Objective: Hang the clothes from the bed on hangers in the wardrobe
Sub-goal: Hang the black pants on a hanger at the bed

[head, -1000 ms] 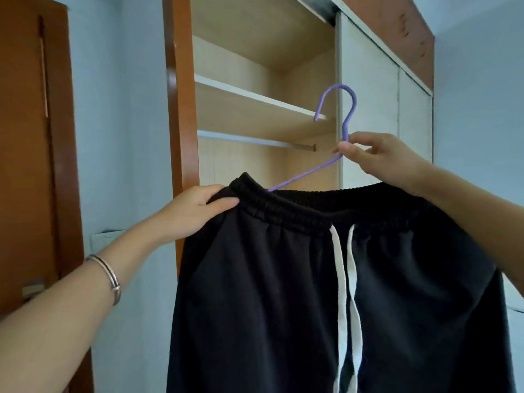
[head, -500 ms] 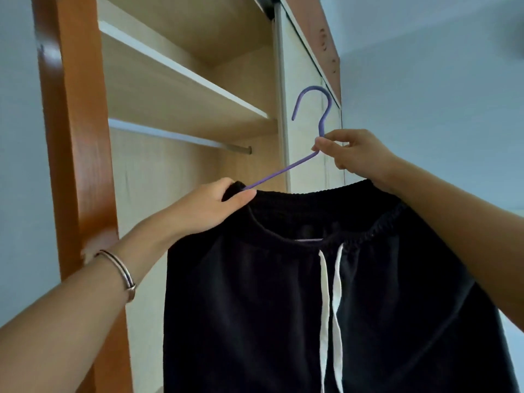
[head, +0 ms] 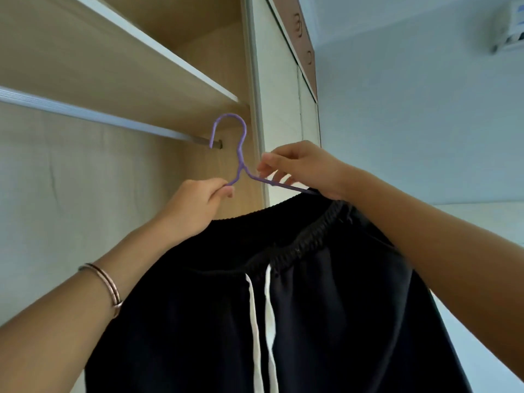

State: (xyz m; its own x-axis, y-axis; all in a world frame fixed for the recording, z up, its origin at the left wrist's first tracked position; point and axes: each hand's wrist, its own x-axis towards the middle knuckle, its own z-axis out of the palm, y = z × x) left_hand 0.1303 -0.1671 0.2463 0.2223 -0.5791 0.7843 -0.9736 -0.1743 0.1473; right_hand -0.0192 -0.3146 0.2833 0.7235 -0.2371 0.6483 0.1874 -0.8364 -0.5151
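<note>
Black pants (head: 297,307) with a white drawstring hang from a purple wire hanger (head: 241,154). My left hand (head: 195,205) pinches the hanger's left arm together with the waistband. My right hand (head: 306,168) holds the hanger's right arm just above the waistband. The hook is raised in front of the right end of the wardrobe's metal rail (head: 113,120); I cannot tell whether it rests on the rail.
A wooden shelf (head: 141,61) runs just above the rail. The pale sliding wardrobe door (head: 278,109) stands right of the hanger. A white wall unit (head: 510,26) sits high at the upper right.
I have moved closer to the wardrobe and swung the hanger left, from the door front to the rail's right end. My left hand shifted from the waistband to the hanger's arm.
</note>
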